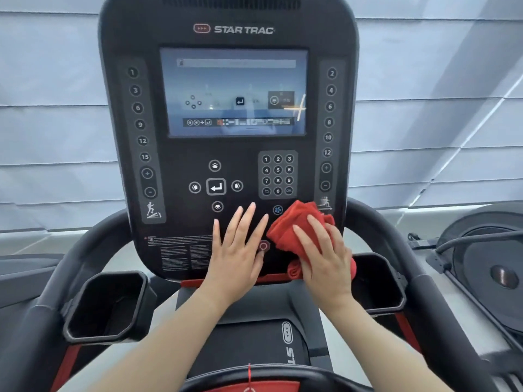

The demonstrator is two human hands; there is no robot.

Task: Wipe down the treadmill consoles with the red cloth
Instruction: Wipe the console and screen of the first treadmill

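A black Star Trac treadmill console (pixel 175 244) fills the middle of the view, with a lit screen (pixel 235 91), a number keypad (pixel 278 174) and arrow buttons. My right hand (pixel 325 258) presses the bunched red cloth (pixel 294 224) against the console's lower right, just below the keypad. My left hand (pixel 236 247) lies flat, fingers straight, on the lower middle of the console beside the cloth. A round red-ringed button (pixel 263 246) shows between the two hands.
Black cup holders sit at the lower left (pixel 104 306) and right (pixel 376 281) of the console, with curved handrails (pixel 85 250) outside them. Another exercise machine (pixel 492 267) stands to the right. Pale window blinds (pixel 56 108) hang behind.
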